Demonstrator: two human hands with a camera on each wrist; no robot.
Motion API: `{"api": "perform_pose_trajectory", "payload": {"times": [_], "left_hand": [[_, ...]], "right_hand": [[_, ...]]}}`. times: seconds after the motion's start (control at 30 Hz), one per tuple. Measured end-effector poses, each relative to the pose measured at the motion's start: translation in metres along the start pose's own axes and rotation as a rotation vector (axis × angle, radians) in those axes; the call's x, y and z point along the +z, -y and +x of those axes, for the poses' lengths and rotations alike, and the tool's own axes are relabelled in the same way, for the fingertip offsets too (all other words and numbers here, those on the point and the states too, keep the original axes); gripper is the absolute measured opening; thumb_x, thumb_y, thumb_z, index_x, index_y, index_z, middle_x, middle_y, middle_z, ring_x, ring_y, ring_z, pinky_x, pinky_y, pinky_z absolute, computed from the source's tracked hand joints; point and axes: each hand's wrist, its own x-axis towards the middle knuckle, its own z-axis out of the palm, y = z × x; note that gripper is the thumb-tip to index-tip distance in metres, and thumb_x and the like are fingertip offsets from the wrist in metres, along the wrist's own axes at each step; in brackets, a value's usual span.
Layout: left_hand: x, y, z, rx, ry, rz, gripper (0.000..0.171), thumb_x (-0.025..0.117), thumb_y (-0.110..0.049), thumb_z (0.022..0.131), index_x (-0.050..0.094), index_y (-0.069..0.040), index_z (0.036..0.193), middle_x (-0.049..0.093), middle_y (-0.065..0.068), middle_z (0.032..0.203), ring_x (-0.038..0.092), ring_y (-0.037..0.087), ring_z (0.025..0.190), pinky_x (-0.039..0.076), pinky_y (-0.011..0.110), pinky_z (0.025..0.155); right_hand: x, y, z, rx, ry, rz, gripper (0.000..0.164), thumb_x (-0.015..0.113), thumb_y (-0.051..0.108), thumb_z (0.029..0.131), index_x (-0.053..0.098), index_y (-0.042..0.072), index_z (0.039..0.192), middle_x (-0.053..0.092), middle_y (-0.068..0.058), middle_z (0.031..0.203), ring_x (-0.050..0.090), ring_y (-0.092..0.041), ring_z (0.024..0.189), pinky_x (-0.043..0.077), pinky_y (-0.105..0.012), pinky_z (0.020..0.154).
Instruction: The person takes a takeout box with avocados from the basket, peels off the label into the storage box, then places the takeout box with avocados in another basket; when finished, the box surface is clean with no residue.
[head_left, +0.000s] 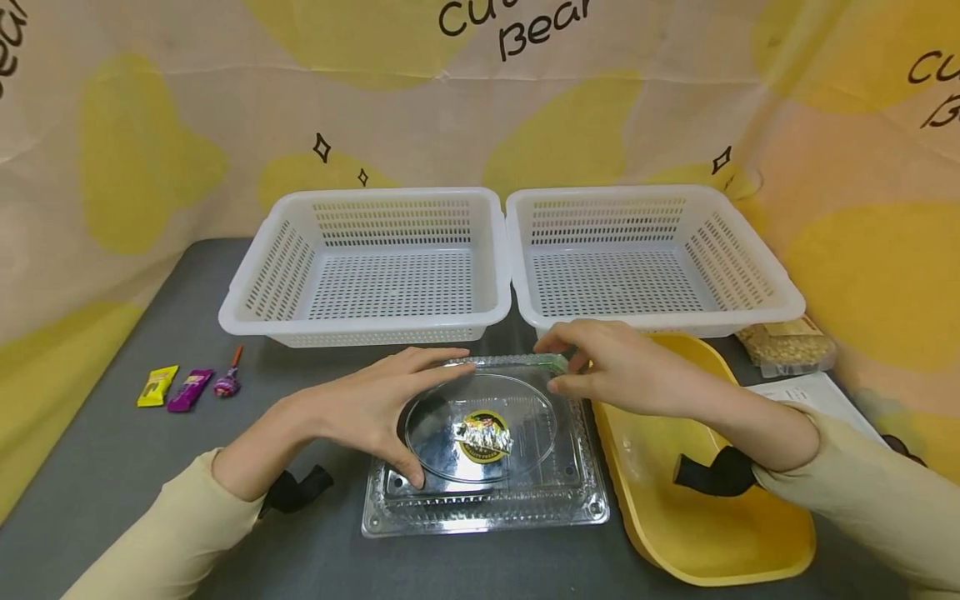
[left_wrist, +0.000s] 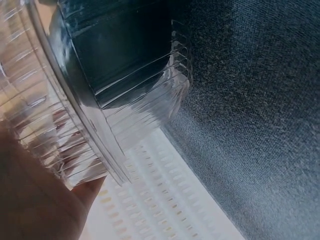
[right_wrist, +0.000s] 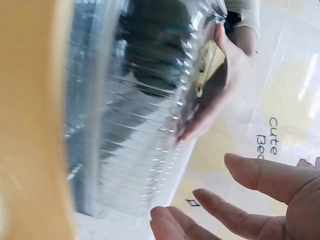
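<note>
spreading across the left half of a clear, rectangular, lidded plastic container (head_left: 487, 525), the left hand (head_left: 375, 404) lies with its thumb near the front of the lid and its fingers reaching to the back edge; thumb and fingers are wide apart, touching the lid without curling round it. the right hand (head_left: 622, 367) is at the container's back right corner, its fingers loosely bent and a gap between thumb and forefinger; the right wrist view shows them parted and holding nothing, though whether a fingertip touches the corner i cannot tell. the container sits flat on the dark grey table (head_left: 300, 558), a round black-and-gold sticker (head_left: 483, 437) at the middle of its lid.

just beside it on the right is a yellow, round-cornered plastic tray (head_left: 712, 533), with the right forearm above it. behind stand two white, slotted plastic baskets, the left basket (head_left: 375, 325) and the right basket (head_left: 720, 318), side by side. well off to the left lie a small yellow wrapped sweet (head_left: 157, 387), a purple wrapped sweet (head_left: 191, 391) and a purple-wrapped lollipop (head_left: 227, 383) with an orange stick. near the right basket's front corner is a clear bag of pale yellow grains (head_left: 795, 348).
</note>
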Motion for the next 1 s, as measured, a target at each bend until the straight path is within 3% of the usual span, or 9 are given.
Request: {"api": "perform_pose_trajectory", "payload": {"times": [0.2,0.5,0.63,1.0], "left_hand": [[0.001,0.001,0.001,0.000,-0.001,0.006,0.123,0.084,-0.065,0.059,0.023,-0.027,0.158,0.021,0.003,0.165,0.030,0.030,0.148,0.036,0.059,0.111],[0.000,0.000,0.002,-0.010,0.015,0.005,0.124,0.086,-0.063,0.059,0.023,-0.026,0.158,0.021,0.008,0.165,0.029,0.031,0.148,0.036,0.059,0.112],[0.000,0.000,0.001,-0.022,0.026,0.009,0.124,0.085,-0.064,0.059,0.021,-0.026,0.159,0.021,0.006,0.165,0.030,0.029,0.147,0.037,0.057,0.111],[0.000,0.000,0.000,-0.035,0.029,0.008,0.124,0.085,-0.064,0.060,0.020,-0.027,0.159,0.020,0.003,0.166,0.031,0.026,0.145,0.037,0.057,0.111]], "right_hand": [[0.000,0.010,0.018,-0.061,-0.004,-0.029,0.028,0.071,0.017,0.090,0.068,0.009,0.116,0.073,-0.007,0.116,0.069,-0.017,0.095,0.058,-0.033,0.081],[0.009,0.024,0.041,-0.121,0.157,0.003,0.022,0.071,0.016,0.089,0.070,0.013,0.110,0.070,0.005,0.089,0.061,-0.008,0.079,0.053,-0.023,0.072],[0.015,0.027,0.049,-0.144,0.225,0.014,0.020,0.072,0.016,0.089,0.070,0.013,0.108,0.069,0.005,0.089,0.059,-0.008,0.078,0.052,-0.022,0.071],[0.029,0.029,0.059,-0.167,0.302,0.013,0.011,0.071,0.016,0.088,0.070,0.017,0.099,0.064,0.005,0.078,0.053,-0.005,0.065,0.047,-0.020,0.061]]}}
